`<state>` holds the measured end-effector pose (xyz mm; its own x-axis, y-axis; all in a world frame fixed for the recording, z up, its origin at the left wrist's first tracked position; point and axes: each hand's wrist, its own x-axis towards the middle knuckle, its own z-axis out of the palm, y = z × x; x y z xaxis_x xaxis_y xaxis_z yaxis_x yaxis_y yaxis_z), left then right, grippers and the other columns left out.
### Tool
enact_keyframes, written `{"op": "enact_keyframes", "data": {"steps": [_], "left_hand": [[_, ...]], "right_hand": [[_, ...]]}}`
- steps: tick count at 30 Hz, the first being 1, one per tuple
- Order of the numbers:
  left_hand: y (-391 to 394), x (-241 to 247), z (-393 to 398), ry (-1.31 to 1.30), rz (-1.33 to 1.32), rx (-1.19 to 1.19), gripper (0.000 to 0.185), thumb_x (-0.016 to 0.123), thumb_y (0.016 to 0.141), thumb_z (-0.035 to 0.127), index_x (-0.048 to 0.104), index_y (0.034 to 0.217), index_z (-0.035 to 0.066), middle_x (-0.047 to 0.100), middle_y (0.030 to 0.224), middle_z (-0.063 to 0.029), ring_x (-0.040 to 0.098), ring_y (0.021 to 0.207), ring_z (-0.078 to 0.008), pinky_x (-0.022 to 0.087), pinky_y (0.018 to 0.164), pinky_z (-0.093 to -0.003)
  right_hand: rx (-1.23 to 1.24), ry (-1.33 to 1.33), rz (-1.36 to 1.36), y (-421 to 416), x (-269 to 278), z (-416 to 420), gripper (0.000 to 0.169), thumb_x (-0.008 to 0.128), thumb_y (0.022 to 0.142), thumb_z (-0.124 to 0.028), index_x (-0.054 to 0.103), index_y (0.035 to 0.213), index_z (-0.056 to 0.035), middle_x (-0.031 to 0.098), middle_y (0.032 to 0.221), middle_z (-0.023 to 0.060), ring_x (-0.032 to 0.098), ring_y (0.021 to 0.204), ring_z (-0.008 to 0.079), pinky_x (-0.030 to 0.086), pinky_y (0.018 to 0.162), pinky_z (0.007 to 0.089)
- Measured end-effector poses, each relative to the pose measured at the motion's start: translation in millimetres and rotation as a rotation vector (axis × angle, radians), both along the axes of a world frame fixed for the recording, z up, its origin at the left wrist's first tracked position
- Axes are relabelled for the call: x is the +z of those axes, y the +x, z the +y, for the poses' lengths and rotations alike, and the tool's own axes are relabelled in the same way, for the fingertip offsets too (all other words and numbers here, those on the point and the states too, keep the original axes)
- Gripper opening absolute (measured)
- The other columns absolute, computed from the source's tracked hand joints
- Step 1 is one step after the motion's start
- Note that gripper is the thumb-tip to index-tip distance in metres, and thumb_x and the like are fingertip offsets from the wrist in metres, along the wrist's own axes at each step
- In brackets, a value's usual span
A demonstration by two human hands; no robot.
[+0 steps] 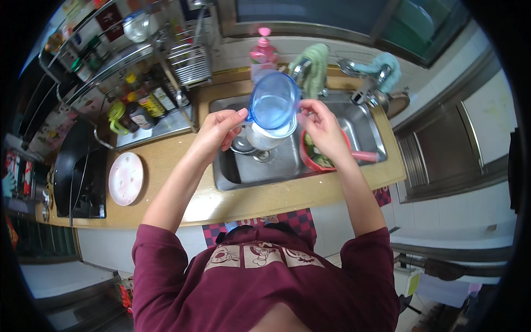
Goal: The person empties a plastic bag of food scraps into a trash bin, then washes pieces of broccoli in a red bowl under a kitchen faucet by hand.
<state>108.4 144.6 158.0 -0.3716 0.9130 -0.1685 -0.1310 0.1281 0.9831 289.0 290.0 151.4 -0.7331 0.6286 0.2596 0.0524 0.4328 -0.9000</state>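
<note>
A blue plastic lid (pixel 274 101) is raised and tilted above a clear round container (pixel 265 139) over the double-bowl steel sink. My left hand (pixel 222 130) pinches the lid's left edge between thumb and fingers. At its right edge, my right hand (pixel 322 126) has thumb and fingertips at the rim; whether they grip it is blurred. How the container is held up is hidden behind the lid. Beneath it in the left bowl are a dark round metal item (pixel 242 144) and the drain (pixel 262 156). A red colander (pixel 308 159) with green vegetable pieces sits by the divider, below my right hand.
A pink pump bottle (pixel 264 56) stands behind the sink, beside a faucet with a green cloth (pixel 314 68). A second faucet (pixel 369 89) bears a blue cloth. Left are a white plate (pixel 125 178), a black wok (pixel 79 166) and a metal rack (pixel 153 129) with bottles.
</note>
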Motion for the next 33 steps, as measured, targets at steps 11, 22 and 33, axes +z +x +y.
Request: {"op": "enact_keyframes", "data": {"steps": [11, 22, 33], "left_hand": [[78.6, -14.8, 89.4, -0.133, 0.297, -0.161, 0.029, 0.054, 0.077, 0.028, 0.047, 0.057, 0.009, 0.039, 0.052, 0.0055, 0.033, 0.042, -0.0022, 0.021, 0.036, -0.0189], [76.0, -49.8, 134.8, -0.247, 0.608, -0.278, 0.036, 0.056, 0.065, 0.036, 0.062, 0.065, 0.001, 0.058, 0.06, -0.0117, 0.057, 0.061, -0.0195, 0.043, 0.061, -0.029], [80.6, -48.2, 147.9, -0.275, 0.801, -0.293, 0.036, 0.055, 0.065, 0.038, 0.065, 0.074, 0.005, 0.06, 0.069, -0.0147, 0.059, 0.071, -0.0261, 0.044, 0.066, -0.0333]], "right_hand": [[-0.151, 0.84, -0.441, 77.0, -4.9, 45.6, 0.021, 0.068, 0.061, -0.018, 0.065, 0.081, -0.0122, 0.047, 0.08, 0.006, 0.049, 0.083, 0.0219, 0.041, 0.068, 0.0338], [-0.105, 0.601, -0.343, 89.9, -50.0, 76.1, 0.013, 0.057, 0.071, -0.011, 0.056, 0.082, -0.0049, 0.057, 0.082, 0.0164, 0.054, 0.077, 0.0334, 0.045, 0.065, 0.0387], [-0.119, -0.286, -0.255, 76.3, -87.3, 78.6, 0.028, 0.055, 0.07, -0.004, 0.055, 0.099, -0.0017, 0.06, 0.077, 0.005, 0.054, 0.061, 0.0119, 0.044, 0.057, 0.0263]]}}
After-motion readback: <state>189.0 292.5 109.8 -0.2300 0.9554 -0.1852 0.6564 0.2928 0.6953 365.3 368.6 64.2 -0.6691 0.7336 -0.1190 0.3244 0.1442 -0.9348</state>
